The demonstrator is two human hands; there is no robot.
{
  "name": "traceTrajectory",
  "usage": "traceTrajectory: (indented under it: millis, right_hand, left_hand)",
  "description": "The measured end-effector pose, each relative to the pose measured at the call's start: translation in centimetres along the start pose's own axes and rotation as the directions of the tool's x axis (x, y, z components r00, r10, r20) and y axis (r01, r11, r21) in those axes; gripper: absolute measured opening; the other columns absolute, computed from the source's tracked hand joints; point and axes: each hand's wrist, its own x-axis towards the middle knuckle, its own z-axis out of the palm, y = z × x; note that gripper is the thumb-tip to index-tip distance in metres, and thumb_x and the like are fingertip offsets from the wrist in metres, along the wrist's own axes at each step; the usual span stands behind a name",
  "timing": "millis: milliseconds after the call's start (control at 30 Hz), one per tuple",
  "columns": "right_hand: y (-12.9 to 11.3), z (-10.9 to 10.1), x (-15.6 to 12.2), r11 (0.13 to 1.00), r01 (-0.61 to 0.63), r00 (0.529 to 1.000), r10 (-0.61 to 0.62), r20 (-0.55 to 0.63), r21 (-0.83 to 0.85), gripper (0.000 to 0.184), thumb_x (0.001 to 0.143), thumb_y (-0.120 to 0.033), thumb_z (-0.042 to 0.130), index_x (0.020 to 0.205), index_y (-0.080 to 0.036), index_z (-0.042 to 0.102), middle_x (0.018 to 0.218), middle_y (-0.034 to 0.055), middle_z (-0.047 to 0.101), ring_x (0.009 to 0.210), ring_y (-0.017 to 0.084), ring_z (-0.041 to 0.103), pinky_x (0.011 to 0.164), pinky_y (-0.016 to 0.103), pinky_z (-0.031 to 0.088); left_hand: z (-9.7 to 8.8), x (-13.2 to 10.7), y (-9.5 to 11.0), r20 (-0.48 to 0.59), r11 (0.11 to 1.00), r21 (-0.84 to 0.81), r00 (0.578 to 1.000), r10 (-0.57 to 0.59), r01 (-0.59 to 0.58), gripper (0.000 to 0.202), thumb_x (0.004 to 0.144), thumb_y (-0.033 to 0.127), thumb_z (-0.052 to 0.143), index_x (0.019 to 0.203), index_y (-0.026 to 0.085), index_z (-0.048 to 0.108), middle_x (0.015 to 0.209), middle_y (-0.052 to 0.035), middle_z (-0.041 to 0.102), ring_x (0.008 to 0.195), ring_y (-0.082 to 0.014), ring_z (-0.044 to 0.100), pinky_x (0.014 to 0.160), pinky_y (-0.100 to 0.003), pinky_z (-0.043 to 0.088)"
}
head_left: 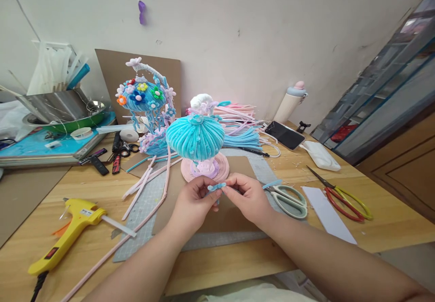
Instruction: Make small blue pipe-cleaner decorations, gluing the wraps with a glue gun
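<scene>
A short piece of light blue pipe cleaner (pixel 216 187), bent into small curves, is pinched between both hands above the brown cardboard (pixel 234 216). My left hand (pixel 197 200) grips its left part between thumb and fingers. My right hand (pixel 246 197) pinches its right end. Just behind them stands a turquoise pipe-cleaner lampshade shape (pixel 195 138) with a white top, over a round pink base (pixel 186 168). Pale green-handled scissors (pixel 290 201) lie right of my right hand, their blades partly hidden near a light blue strip.
A yellow hot glue gun (pixel 68 232) lies at left, near a long pink pipe cleaner (pixel 149 220). At right are red-and-yellow scissors (pixel 343 202), a white strip (pixel 328 216) and a phone (pixel 284 134). Behind stand a flowered blue pipe-cleaner piece (pixel 144 100) and bundled pipe cleaners (pixel 241 134).
</scene>
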Motion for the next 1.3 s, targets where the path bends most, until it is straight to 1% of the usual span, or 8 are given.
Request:
traceTrajectory:
  millis: [167, 333, 433, 733, 833, 967, 1100, 1300]
  right_hand:
    - [0.1, 0.0, 0.2, 0.993, -0.109, 0.993, 0.107, 0.049, 0.037, 0.013, 0.077, -0.03, 0.062, 0.076, -0.018, 0.058, 0.073, 0.002, 0.065, 0.067, 0.015, 0.058, 0.065, 0.027, 0.047]
    - [-0.1, -0.2, 0.4, 0.983, -0.175, 0.981, 0.169, 0.097, 0.051, 0.013, 0.074, -0.029, 0.062, 0.074, -0.018, 0.056, 0.071, 0.0003, 0.062, 0.066, 0.014, 0.056, 0.065, 0.027, 0.045]
    - [-0.2, -0.3, 0.5, 0.979, -0.202, 0.977, 0.205, 0.065, -0.038, 0.011, 0.073, -0.026, 0.061, 0.071, -0.017, 0.055, 0.067, -0.001, 0.058, 0.062, 0.013, 0.053, 0.061, 0.026, 0.043]
    - [-0.6, -0.9, 0.4, 0.939, -0.08, 0.989, 0.116, 0.089, -0.334, 0.01, 0.078, -0.021, 0.055, 0.079, -0.017, 0.064, 0.075, 0.0034, 0.066, 0.068, 0.016, 0.058, 0.062, 0.026, 0.044]
    - [-0.9, -1.1, 0.1, 0.89, -0.056, 0.989, 0.111, 0.097, -0.453, 0.012, 0.079, -0.023, 0.056, 0.07, -0.018, 0.062, 0.064, 0.0003, 0.061, 0.059, 0.013, 0.052, 0.055, 0.024, 0.04]
    - [-0.9, -0.5, -0.5, 0.948, -0.165, 0.968, 0.209, 0.14, -0.271, 0.013, 0.081, -0.025, 0.055, 0.071, -0.018, 0.056, 0.055, -0.0043, 0.052, 0.047, 0.009, 0.046, 0.045, 0.02, 0.035]
    - [-0.7, 0.3, -0.8, 0.929, -0.368, 0.913, 0.367, 0.177, -0.023, 0.018, 0.079, -0.035, 0.059, 0.073, -0.018, 0.054, 0.052, -0.0049, 0.055, 0.041, 0.009, 0.051, 0.041, 0.02, 0.04]
    - [-0.3, 0.5, -0.4, 0.883, -0.44, 0.883, 0.393, 0.255, 0.162, 0.03, 0.071, -0.042, 0.069, 0.071, -0.015, 0.058, 0.06, -0.0015, 0.058, 0.047, 0.01, 0.055, 0.045, 0.023, 0.046]
  left_hand:
    - [-0.2, 0.0, 0.0, 0.027, 1.0, -0.027, 1.0, -0.009, 0.01, 0.028, 0.065, 0.03, 0.072, 0.082, 0.016, 0.055, 0.073, 0.0008, 0.061, 0.046, -0.0085, 0.055, 0.046, -0.024, 0.048]
    - [-0.5, 0.0, -0.1, 0.011, 0.996, 0.087, 1.0, -0.021, 0.02, 0.021, 0.071, 0.032, 0.067, 0.082, 0.016, 0.057, 0.047, 0.006, 0.052, 0.041, -0.0082, 0.048, 0.042, -0.02, 0.041]
    - [-0.5, 0.0, 0.0, 0.025, 0.992, 0.123, 1.0, -0.017, 0.014, 0.021, 0.072, 0.032, 0.066, 0.085, 0.017, 0.057, 0.05, 0.0052, 0.053, 0.042, -0.009, 0.049, 0.042, -0.019, 0.041]
    - [-1.1, 0.3, -0.5, -0.096, 0.93, 0.366, 0.993, 0.073, -0.033, 0.016, 0.074, 0.033, 0.064, 0.076, 0.018, 0.063, 0.047, 0.0045, 0.053, 0.041, -0.0105, 0.047, 0.041, -0.02, 0.033]
    - [-1.1, 0.1, -0.5, -0.147, 0.908, 0.416, 0.981, 0.125, -0.053, 0.014, 0.073, 0.032, 0.064, 0.071, 0.018, 0.064, 0.05, 0.0033, 0.055, 0.043, -0.0109, 0.048, 0.042, -0.02, 0.032]
    - [-0.8, -0.2, -0.2, -0.217, 0.914, 0.4, 0.963, 0.158, -0.059, 0.014, 0.074, 0.032, 0.064, 0.071, 0.018, 0.064, 0.049, 0.0026, 0.057, 0.042, -0.0117, 0.05, 0.043, -0.021, 0.032]
    - [-0.8, 0.0, -0.4, -0.25, 0.974, 0.22, 0.963, 0.104, -0.048, 0.016, 0.069, 0.031, 0.07, 0.068, 0.016, 0.064, 0.048, 0.0033, 0.056, 0.042, -0.0096, 0.045, 0.043, -0.021, 0.031]
    - [-1.1, 0.7, -0.7, -0.211, 0.999, -0.033, 0.977, -0.032, 0.026, 0.02, 0.065, 0.032, 0.073, 0.066, 0.014, 0.063, 0.052, 0.0027, 0.059, 0.046, -0.0082, 0.048, 0.046, -0.02, 0.036]
